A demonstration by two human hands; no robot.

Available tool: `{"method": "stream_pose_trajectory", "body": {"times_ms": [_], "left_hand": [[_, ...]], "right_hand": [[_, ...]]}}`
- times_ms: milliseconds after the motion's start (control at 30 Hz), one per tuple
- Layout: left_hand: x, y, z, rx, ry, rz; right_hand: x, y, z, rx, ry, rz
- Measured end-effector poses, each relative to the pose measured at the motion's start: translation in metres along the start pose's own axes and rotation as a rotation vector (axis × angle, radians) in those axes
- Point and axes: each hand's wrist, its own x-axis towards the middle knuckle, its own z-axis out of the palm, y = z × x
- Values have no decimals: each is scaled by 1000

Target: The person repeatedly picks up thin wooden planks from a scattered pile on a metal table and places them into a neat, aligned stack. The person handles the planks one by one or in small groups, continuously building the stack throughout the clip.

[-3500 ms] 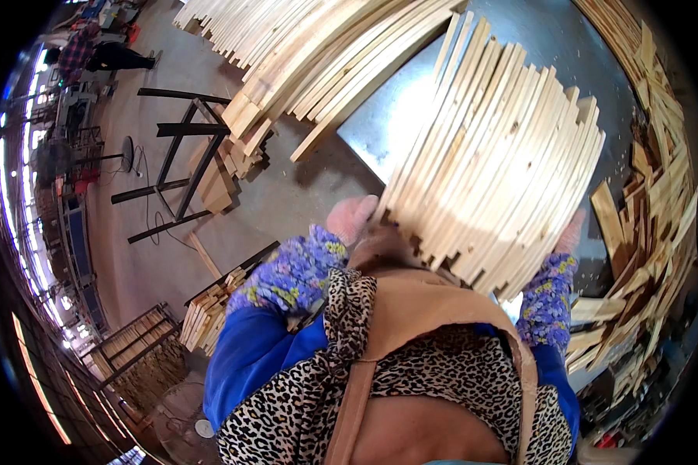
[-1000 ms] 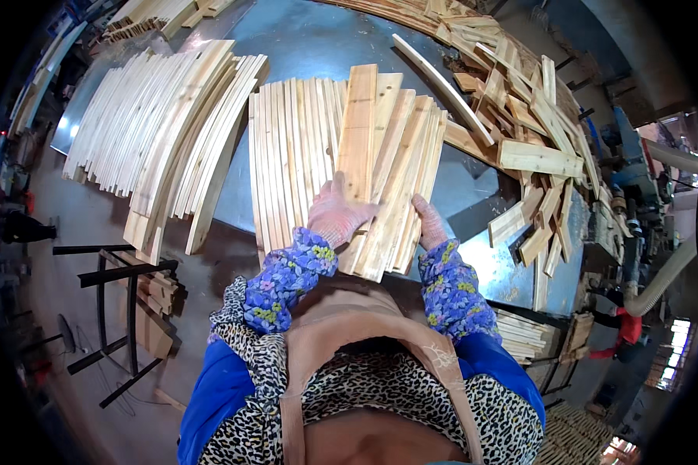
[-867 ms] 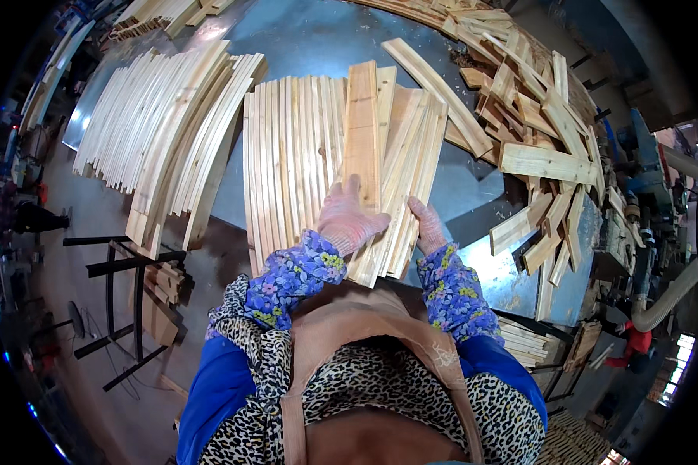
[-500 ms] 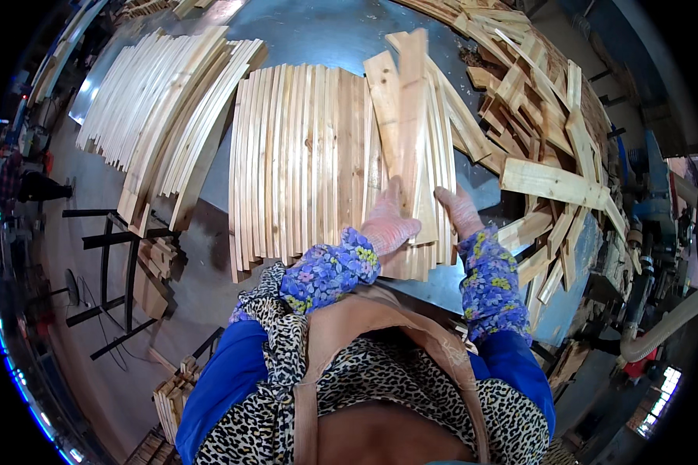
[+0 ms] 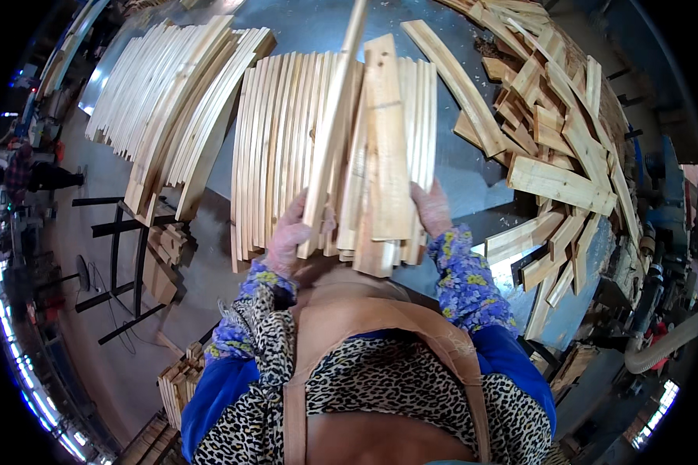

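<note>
**A:** Head view, looking straight down at a metal workbench (image 5: 473, 167) covered in curved wooden slats. What have the hands got?

**B:** Both are on one bundle of slats (image 5: 364, 155), lifted at its near end just in front of the person's chest. The left hand (image 5: 289, 236) is wrapped round the bundle's left edge, fingers curled onto the wood. The right hand (image 5: 433, 208) presses flat against the right edge, fingers stretched up along the outer slat.

**A:** So closed on one side, open on the other?

**B:** Right. Left is a curled grasp, right is more of an open palm bracing the side. Between them the bundle is pinched.

**A:** How do the slats sit in there?

**B:** Uneven. One narrow slat (image 5: 335, 124) pokes up and far out past the rest, tilted slightly right at the top. A broader board (image 5: 386, 147) lies on top, near the middle. The near ends are staggered, not flush.

**A:** And beside it?

**B:** Just left of the bundle, a neat row of slats (image 5: 267, 147) rests on the bench, touching it or nearly so. Further left, well apart, a second stack (image 5: 171, 108) fans out along the bench edge. To the right, a loose heap of offcuts (image 5: 566, 132) piles up at all angles.

**A:** Below the bench?

**B:** A black metal stand (image 5: 120, 256) on the floor at left.
</note>
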Motion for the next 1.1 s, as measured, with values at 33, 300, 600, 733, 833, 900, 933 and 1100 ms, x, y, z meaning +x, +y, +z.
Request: {"method": "stream_pose_trajectory", "body": {"times_ms": [33, 300, 600, 733, 833, 900, 933, 1100], "left_hand": [[-5, 8, -7, 0, -11, 32], [-22, 56, -22, 24, 93, 138], [-28, 94, -58, 81, 68, 36], [-17, 104, -82, 32, 20, 60], [-13, 108, -96, 28, 67, 24], [-6, 114, -107, 29, 83, 22], [0, 119, -115, 52, 33, 33], [33, 148, -152, 20, -64, 39]], "right_hand": [[2, 0, 18, 23, 4, 4], [5, 2, 76, 182, -103, -11], [-7, -8, 157, -24, 256, -133], [1, -31, 177, 113, 251, -112], [3, -47, 200, 333, 272, -129], [3, -55, 212, 541, 177, -82], [3, -56, 218, 592, 185, -64], [18, -56, 236, 536, 293, -32]]}}
